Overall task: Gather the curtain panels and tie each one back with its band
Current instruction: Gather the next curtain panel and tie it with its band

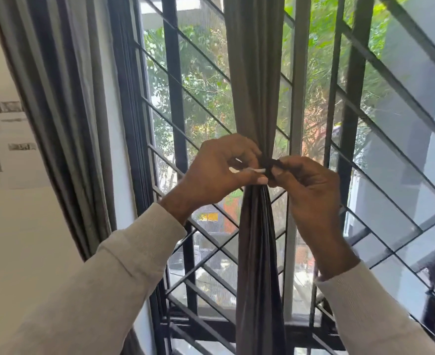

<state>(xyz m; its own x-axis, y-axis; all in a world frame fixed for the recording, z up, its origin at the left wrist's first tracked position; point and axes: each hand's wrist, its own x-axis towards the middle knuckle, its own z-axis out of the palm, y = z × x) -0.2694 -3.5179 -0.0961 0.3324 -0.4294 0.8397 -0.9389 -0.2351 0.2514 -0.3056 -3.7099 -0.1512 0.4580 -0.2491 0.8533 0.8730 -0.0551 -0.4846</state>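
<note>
1. Curtain panel (256,85) hangs centre frame, long axis vertical, running from top edge down to the sill; gathered into a narrow bundle, pinched tightest at mid-height, flaring slightly wider above and below.
2. Band (271,163), dark, wraps the panel at the pinch point, lying roughly horizontal across the vertical bundle; a small white piece (254,170) pokes left from it.
3. Left hand (224,167) is pinched closed on the band's left side, thumb under, fingers curled over, touching the white piece.
4. Right hand (311,185) is pinched closed on the band's right end, fingertips meeting the left hand's at the panel.
5. Both arms wear light beige sleeves (124,265).
6. Second curtain panel (65,98), grey, hangs loose at the left edge of the window, untied, folds vertical.
7. Window (403,139) behind: dark frame with diagonal metal grille bars (203,60), green trees outside.
8. Pale wall (11,213) at left with small dark marks, blurred.
</note>
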